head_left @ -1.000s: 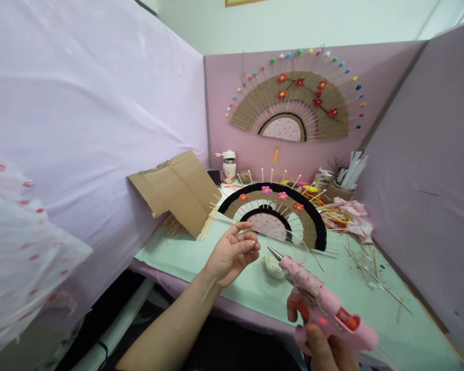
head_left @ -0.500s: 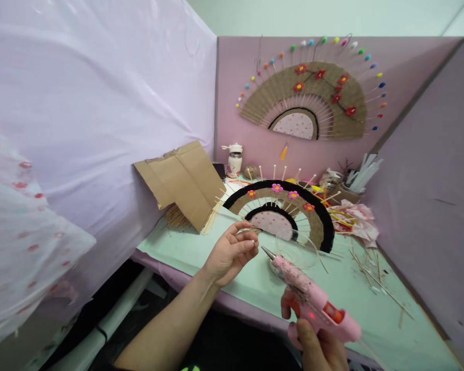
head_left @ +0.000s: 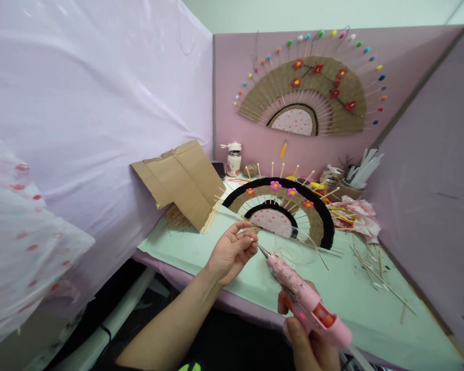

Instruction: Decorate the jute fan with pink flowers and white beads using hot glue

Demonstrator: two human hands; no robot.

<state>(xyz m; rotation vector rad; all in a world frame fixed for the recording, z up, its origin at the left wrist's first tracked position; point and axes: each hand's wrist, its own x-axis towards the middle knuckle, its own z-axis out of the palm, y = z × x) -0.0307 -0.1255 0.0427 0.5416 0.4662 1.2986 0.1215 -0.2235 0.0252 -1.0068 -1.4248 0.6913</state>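
Note:
My left hand is raised over the front of the table, thumb and fingers pinched on a tiny white bead-like piece. My right hand is wrapped round the handle of a pink glue gun, whose red light is lit. The gun's metal nozzle points up and left, close beside my left fingertips; contact between them cannot be made out. Behind both hands lies a half-round fan with black bands, pink and orange flowers and white-tipped sticks.
Bent cardboard covers thin sticks at the left. A white bottle stands at the back. Another fan hangs on the pink wall. Glue sticks in a holder, crumpled pink paper and loose sticks are at the right.
My right hand has moved the glue gun slightly left and up, bringing its nozzle nearer my left fingertips. My left hand has barely moved and keeps its pinch. The camera view has shifted slightly.

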